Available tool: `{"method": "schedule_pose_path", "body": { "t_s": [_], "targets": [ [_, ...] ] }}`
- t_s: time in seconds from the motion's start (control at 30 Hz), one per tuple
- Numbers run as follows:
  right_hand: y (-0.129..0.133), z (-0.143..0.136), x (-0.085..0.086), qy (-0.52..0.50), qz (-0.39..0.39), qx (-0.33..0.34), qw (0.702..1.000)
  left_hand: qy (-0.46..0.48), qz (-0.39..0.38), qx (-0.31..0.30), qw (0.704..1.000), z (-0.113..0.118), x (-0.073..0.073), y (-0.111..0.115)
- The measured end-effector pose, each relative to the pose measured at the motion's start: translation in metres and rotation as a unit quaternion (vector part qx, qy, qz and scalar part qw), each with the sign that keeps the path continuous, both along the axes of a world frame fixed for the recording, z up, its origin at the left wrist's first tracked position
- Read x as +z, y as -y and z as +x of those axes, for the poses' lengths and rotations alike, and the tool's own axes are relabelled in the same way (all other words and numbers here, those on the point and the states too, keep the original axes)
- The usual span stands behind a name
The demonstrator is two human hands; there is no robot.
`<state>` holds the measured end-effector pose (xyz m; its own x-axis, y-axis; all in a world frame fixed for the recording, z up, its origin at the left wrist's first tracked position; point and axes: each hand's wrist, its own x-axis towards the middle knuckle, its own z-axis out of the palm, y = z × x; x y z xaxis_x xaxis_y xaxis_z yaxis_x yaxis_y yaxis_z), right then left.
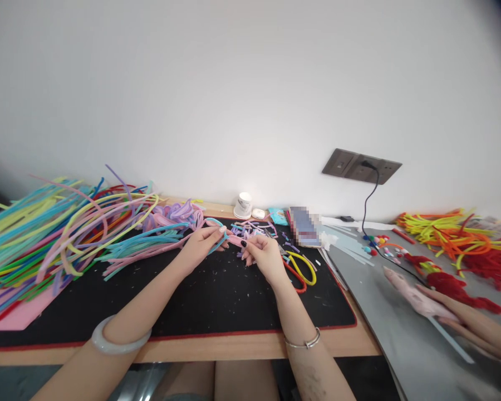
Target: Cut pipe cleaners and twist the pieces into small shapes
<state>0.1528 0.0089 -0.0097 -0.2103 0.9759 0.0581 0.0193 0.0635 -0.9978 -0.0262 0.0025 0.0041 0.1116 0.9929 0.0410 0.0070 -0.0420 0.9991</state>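
Note:
My left hand (201,248) is closed over the black mat, pinching a light-blue pipe cleaner (217,245) that is bent into a small shape. A short pink pipe cleaner (234,240) runs from there to my right hand (264,257), whose thumb and finger are pinched on its other end. My fingers partly cover how the pink and blue pieces join. Behind my right hand lie short purple and pink pipe cleaner cuttings (250,228). Close to my right wrist are a yellow loop (313,273) and an orange-red loop, which look like scissor handles.
Pipe cleaner bundles (67,217) cover the left side. At the wall stand a paper cup (243,205) and a small white case (258,213), with a phone (304,225) to their right. A co-worker's hand (463,314) holds a pink fuzzy piece (415,295) on the grey table.

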Motion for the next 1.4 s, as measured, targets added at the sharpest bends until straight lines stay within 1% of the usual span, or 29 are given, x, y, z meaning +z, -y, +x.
{"method": "schedule_pose_path", "body": {
  "t_s": [0.1,0.2,0.27,0.4,0.47,0.57,0.8,1.03,1.23,1.4],
  "targets": [
    [0.000,0.000,0.001,-0.001,0.002,0.007,1.000,-0.073,0.064,0.008,0.995,-0.007,0.002,-0.003],
    [0.001,0.000,0.002,0.006,0.002,0.004,1.000,-0.110,0.084,-0.003,0.990,-0.011,0.001,-0.005],
    [0.002,-0.001,0.004,0.011,0.003,0.004,1.000,-0.119,0.072,-0.018,0.990,-0.011,-0.001,-0.005],
    [0.004,-0.001,0.007,0.026,0.009,0.013,1.000,-0.101,0.006,-0.050,0.994,-0.008,-0.004,-0.004],
    [0.005,-0.001,0.008,0.036,0.015,0.015,0.999,-0.091,-0.019,-0.053,0.994,-0.007,-0.004,-0.004],
    [0.006,-0.001,0.008,0.051,0.028,0.020,0.998,-0.085,-0.030,-0.055,0.994,-0.006,-0.004,-0.003],
    [0.004,0.000,0.004,0.081,0.051,0.036,0.995,-0.079,-0.084,-0.064,0.991,-0.005,-0.005,-0.003],
    [0.004,0.001,0.005,0.085,0.048,0.025,0.995,-0.042,-0.064,-0.071,0.995,-0.004,-0.004,-0.002],
    [0.002,0.001,0.000,0.085,0.059,0.035,0.994,-0.072,-0.053,-0.059,0.994,-0.002,-0.006,-0.002],
    [0.003,-0.001,0.000,0.093,0.054,0.043,0.993,-0.090,-0.037,-0.041,0.994,0.002,-0.007,-0.001]
  ]
}}
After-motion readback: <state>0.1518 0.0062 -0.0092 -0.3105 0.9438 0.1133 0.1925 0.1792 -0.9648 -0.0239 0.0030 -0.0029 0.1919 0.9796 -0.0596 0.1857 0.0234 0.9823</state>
